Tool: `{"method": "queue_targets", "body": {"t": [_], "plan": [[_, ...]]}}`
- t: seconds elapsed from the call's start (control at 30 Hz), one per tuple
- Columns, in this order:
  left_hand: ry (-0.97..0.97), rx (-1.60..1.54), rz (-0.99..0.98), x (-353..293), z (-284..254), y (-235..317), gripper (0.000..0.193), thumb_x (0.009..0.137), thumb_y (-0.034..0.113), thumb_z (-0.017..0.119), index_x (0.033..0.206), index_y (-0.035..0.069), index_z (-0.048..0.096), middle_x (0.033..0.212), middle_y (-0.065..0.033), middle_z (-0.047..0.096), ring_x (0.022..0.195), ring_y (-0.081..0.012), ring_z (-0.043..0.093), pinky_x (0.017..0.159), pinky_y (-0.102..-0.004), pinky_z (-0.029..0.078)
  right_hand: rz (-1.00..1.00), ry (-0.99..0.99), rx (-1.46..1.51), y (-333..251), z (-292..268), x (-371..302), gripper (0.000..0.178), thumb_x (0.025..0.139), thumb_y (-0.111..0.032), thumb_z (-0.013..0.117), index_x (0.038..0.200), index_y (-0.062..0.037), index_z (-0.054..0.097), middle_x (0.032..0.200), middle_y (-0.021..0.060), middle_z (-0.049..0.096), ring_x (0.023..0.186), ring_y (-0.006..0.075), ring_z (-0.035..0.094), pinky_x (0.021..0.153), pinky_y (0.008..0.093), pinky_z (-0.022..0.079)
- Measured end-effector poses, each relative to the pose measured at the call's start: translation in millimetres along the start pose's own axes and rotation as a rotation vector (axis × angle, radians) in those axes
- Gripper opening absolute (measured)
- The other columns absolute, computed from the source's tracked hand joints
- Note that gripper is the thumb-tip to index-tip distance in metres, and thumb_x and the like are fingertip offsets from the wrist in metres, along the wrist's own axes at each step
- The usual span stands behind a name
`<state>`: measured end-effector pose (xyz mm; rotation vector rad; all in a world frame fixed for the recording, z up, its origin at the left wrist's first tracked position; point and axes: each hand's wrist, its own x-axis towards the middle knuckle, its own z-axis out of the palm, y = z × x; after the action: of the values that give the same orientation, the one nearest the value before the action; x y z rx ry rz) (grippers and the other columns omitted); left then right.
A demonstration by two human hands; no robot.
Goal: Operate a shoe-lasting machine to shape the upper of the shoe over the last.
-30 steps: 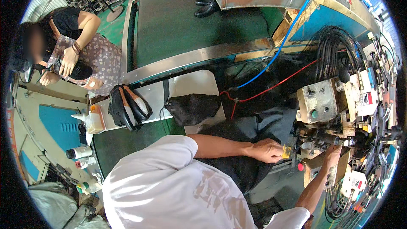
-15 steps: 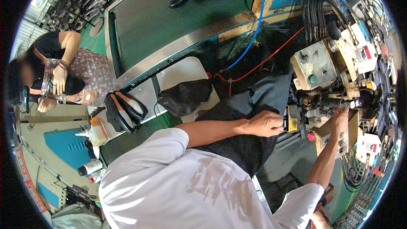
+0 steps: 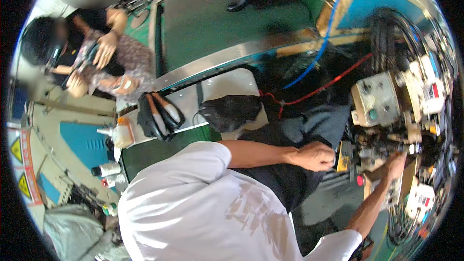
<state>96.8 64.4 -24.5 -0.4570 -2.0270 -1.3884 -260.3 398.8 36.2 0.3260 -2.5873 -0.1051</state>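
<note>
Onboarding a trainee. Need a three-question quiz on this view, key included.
1. What colour is the block beside the camera wearer's left hand?
2. True or false: the shoes on the pale bench lie apart from both of the wearer's hands.
3. Where is the wearer's right hand? A) on the shoes B) at the machine C) on the bench

Key: 1. yellow; 2. true; 3. B.

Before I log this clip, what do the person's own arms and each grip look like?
Both arms have short white sleeves belonging to a white shirt, ending around the elbow; the forearms are bare. The left grip is a human hand with no glove, and the right grip is ungloved too. No watch or wristband can be made out on either wrist.
</note>
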Motion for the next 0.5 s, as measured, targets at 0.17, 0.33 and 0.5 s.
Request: {"method": "queue_targets", "body": {"t": [0.17, 0.33, 0.5], "plan": [[-0.021, 0.03, -0.087, -7.6, -12.2, -5.1, 0.031, 0.089, 0.013, 0.069, 0.074, 0.003, 0.044, 0.072, -0.0151, 0.048, 0.064, -0.0367, 0.055, 0.059, -0.049, 0.042, 0.002, -0.16, -0.024, -66.0, 24.5, 12.2, 0.054, 0.109, -0.042, 0.048, 0.151, -0.008, 0.055, 0.13, 0.0171, 0.072, 0.105, 0.0399, 0.073, 0.082, 0.0503, 0.057], [0.019, -0.046, -0.006, 4.2, -6.8, -1.7, 0.029, 0.089, 0.013, 0.07, 0.076, 0.003, 0.046, 0.074, -0.0152, 0.051, 0.066, -0.0368, 0.057, 0.06, -0.0493, 0.044, -0.083, 0.02, 0.047, 42.6, 47.1, 18.5, 0.051, 0.114, -0.034, 0.036, 0.153, -0.0077, 0.054, 0.133, 0.0196, 0.07, 0.107, 0.0393, 0.072, 0.086, 0.047, 0.057], [0.015, 0.114, -0.133, -18.9, -26.5, -17.8, 0.027, 0.091, 0.014, 0.07, 0.079, 0.003, 0.048, 0.076, -0.0157, 0.054, 0.069, -0.0371, 0.06, 0.061, -0.0494, 0.045, 0.091, -0.409, 0.255, -102.6, 34.2, 20.9, 0.067, 0.099, -0.051, 0.063, 0.147, -0.0057, 0.056, 0.131, 0.0228, 0.07, 0.111, 0.0438, 0.07, 0.091, 0.0515, 0.056]]}}
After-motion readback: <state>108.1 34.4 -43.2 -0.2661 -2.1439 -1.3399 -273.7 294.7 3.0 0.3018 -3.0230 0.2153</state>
